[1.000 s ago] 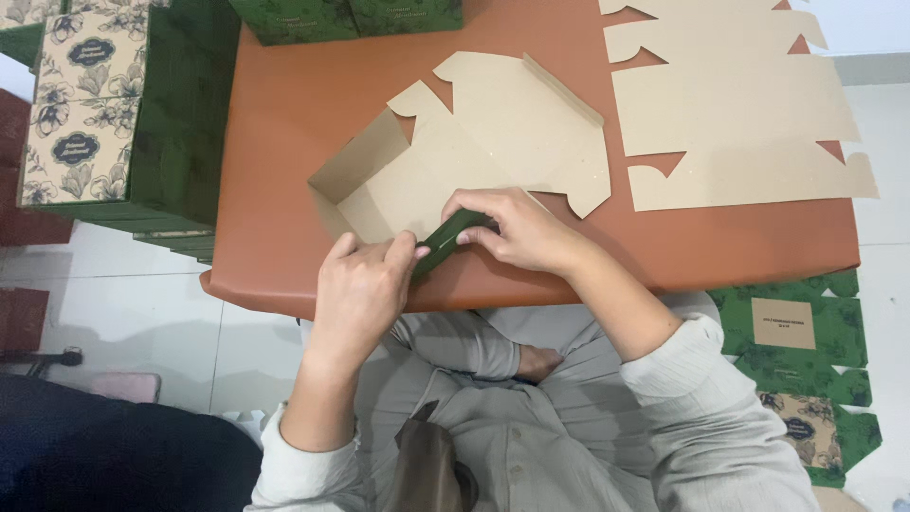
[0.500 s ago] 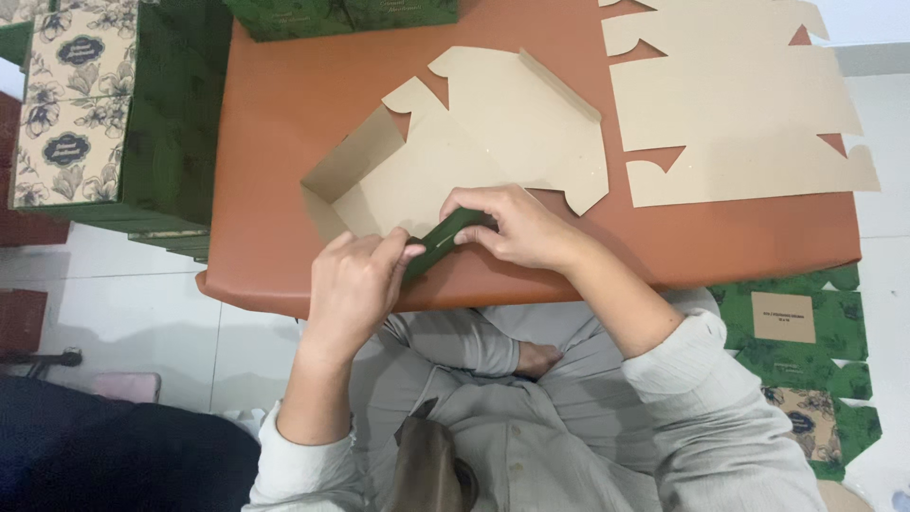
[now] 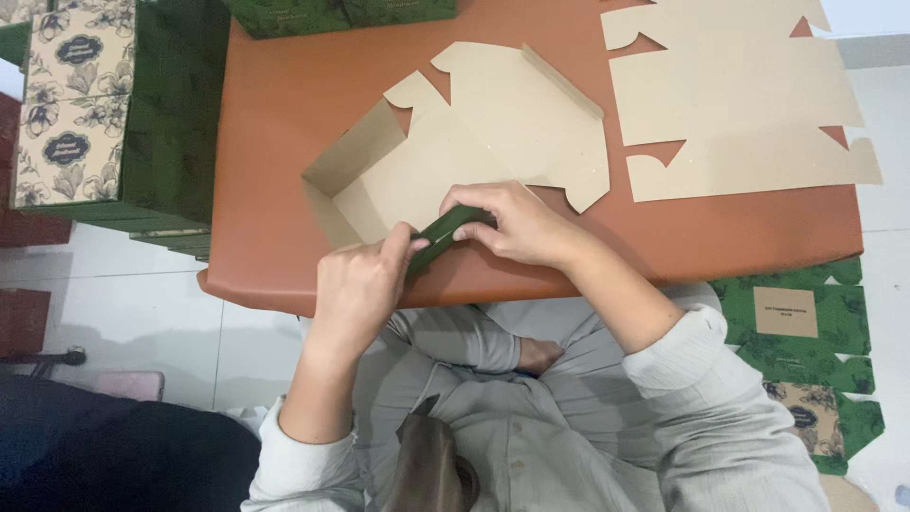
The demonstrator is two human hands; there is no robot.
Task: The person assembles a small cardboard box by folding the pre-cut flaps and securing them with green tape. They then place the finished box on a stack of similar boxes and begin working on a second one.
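Note:
A half-folded cardboard box blank (image 3: 493,133) lies on the brown table (image 3: 284,142), brown inside and dark green outside. One side wall stands up at the left. Its near flap (image 3: 444,234) is folded up, showing the green face. My left hand (image 3: 360,284) pinches the left end of that flap. My right hand (image 3: 507,223) grips the flap's right end from above. Both hands sit at the table's near edge.
A flat unfolded brown blank (image 3: 739,104) lies at the table's right. Finished green floral boxes (image 3: 85,104) are stacked at the left, more at the far edge (image 3: 332,14). Flat green blanks (image 3: 815,351) lie on the floor at the right. My lap is below.
Both hands stay on the near flap with barely any shift. The box blank sits in the same place.

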